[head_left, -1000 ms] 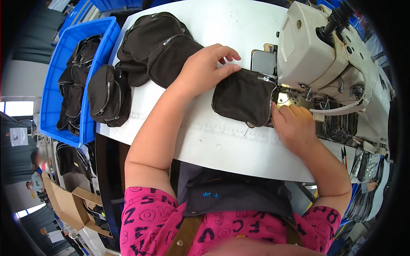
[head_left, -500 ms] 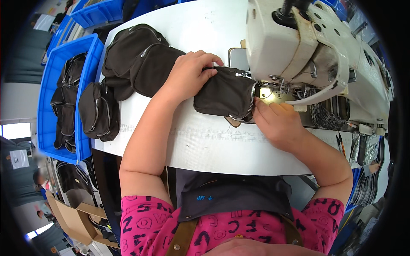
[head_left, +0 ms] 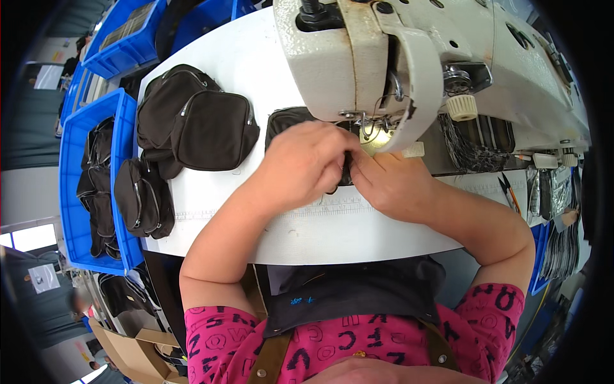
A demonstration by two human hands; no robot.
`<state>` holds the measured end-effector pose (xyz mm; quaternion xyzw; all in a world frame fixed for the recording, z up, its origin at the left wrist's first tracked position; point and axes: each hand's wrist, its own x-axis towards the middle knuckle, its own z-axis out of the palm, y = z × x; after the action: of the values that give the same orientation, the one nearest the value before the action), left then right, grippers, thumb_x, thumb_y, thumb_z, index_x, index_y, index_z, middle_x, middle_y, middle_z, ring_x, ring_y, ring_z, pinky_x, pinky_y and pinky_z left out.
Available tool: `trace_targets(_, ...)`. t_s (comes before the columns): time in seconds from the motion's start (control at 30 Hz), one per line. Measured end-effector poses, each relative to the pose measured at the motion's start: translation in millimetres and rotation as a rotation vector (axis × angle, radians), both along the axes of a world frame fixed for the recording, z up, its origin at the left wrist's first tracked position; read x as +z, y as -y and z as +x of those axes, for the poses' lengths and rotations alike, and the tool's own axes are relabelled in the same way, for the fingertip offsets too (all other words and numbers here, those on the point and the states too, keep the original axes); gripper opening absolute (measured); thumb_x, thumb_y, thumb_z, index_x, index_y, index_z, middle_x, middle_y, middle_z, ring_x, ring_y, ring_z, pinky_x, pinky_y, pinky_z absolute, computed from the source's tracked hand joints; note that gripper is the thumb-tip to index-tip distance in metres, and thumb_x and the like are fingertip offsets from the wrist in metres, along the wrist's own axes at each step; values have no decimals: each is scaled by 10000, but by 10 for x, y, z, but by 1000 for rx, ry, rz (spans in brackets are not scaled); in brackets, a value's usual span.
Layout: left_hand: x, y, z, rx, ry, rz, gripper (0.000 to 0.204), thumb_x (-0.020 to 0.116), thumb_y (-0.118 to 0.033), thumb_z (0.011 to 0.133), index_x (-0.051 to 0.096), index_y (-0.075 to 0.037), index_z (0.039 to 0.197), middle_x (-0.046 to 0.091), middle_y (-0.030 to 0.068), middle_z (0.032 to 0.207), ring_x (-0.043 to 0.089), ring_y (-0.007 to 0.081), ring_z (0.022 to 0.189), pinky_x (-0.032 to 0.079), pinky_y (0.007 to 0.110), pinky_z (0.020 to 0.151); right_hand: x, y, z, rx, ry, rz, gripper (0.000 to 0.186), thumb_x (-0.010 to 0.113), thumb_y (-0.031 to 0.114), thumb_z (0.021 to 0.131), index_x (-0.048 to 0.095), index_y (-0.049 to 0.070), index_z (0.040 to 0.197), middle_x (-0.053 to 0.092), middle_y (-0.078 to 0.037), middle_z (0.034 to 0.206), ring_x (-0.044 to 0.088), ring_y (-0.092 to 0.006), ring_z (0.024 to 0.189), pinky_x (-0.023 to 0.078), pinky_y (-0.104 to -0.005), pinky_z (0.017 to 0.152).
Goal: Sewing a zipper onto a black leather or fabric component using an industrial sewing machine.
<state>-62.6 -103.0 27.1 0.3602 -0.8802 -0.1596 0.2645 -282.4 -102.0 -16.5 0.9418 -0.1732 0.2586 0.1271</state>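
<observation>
A dark brown zippered pouch (head_left: 286, 120) lies at the sewing machine (head_left: 329, 64), mostly covered by my hands. My left hand (head_left: 307, 163) is closed, its fingers curled onto the pouch's right edge just left of the lit needle area (head_left: 376, 136). Touching its fingertips, my right hand (head_left: 396, 182) pinches the same edge in front of the needle area. The fingertips hide the exact spot they grip, and the zipper barely shows between them.
Several finished-looking dark pouches (head_left: 214, 131) are piled on the white table (head_left: 268, 57) at left. Beyond its left edge stands a blue bin (head_left: 69, 192) of pouches. Dark strips with tangled threads (head_left: 470, 147) and a pair of pointed tools (head_left: 510, 192) lie at right.
My left hand has left the pouch's far left corner and come right, beside my right hand. The view has shifted, with the machine head now looming larger and further left.
</observation>
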Motion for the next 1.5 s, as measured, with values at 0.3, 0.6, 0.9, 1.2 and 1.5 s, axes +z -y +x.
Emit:
trace_targets(0.3,32,-68,41,61,81,183,326,793,-184,787,612,-73,1035,671,75,981,632,305,943,523,400,820,65,-16,-50,-90,-68,172,165,661,140,747,662,60,891,577,-67,899,625,-178,695,499,-342,524)
trace_targets(0.6,-22,-44,141,30,-398,901,396,750,19,840,573,-22,1192,621,43,1038,596,109,985,536,269,822,169,11,-127,-194,-68,317,217,658,111,779,648,71,992,662,-47,888,680,-256,684,542,-393,591)
trace_targets(0.9,-15,-86,110,-7,-273,790,411,728,83,799,608,-15,1179,585,41,1143,590,146,1078,490,306,960,134,11,-154,43,-27,453,120,688,162,801,675,76,884,569,-39,702,641,-250,615,519,-386,537)
trace_targets(1.2,-1,-65,142,-77,-283,782,398,682,82,830,610,-4,1211,606,54,1156,591,150,1046,484,299,940,153,-7,-163,42,-17,483,121,705,183,811,673,68,833,612,-43,678,638,-241,612,503,-389,532)
trace_targets(1.5,3,-29,153,9,-407,1117,436,700,67,841,545,-23,1238,676,37,1015,611,124,1004,491,297,912,-70,131,-93,-185,-62,318,123,646,170,857,651,80,940,592,-53,639,654,-267,658,501,-420,565)
